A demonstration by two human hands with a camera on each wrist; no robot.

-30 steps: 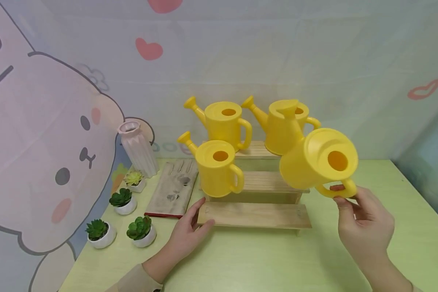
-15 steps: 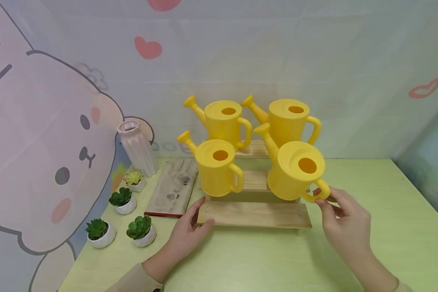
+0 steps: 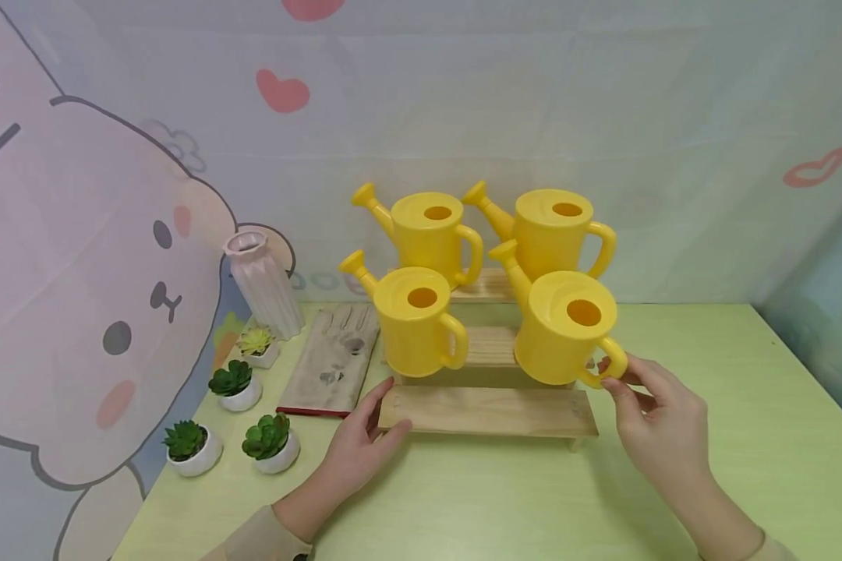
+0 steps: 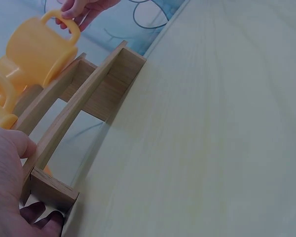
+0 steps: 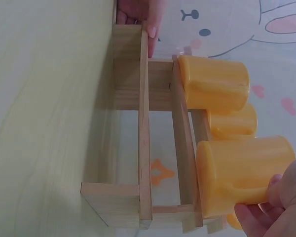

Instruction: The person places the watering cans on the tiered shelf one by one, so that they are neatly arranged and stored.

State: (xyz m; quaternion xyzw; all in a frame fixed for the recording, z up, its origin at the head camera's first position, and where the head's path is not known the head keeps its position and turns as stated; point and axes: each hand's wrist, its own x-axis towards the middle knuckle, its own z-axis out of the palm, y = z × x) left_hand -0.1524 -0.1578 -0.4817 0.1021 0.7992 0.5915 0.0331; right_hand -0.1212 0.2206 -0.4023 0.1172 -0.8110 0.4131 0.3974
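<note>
A stepped wooden shelf (image 3: 491, 411) stands on the table. At its lowest step's left end, my left hand (image 3: 361, 444) grips the board; the left wrist view shows the thumb (image 4: 24, 144) on top and fingers curled beneath. With thumb and fingers, my right hand (image 3: 666, 425) pinches the handle of a yellow watering can (image 3: 564, 335), which sits at the middle step's right end, slightly tilted. To its left on that step is a second watering can (image 3: 415, 335). Two more, a left one (image 3: 428, 241) and a right one (image 3: 550, 234), occupy the top step.
Left of the shelf lie grey work gloves (image 3: 330, 362) with a red edge. A white ribbed vase (image 3: 265, 288) stands behind several small potted succulents (image 3: 268, 444). A printed cloth backdrop (image 3: 673, 156) hangs behind the green table (image 3: 730, 366).
My right hand has brought the watering can leftward and down onto the middle step, and it has become more upright. The left hand has stayed at the shelf's end.
</note>
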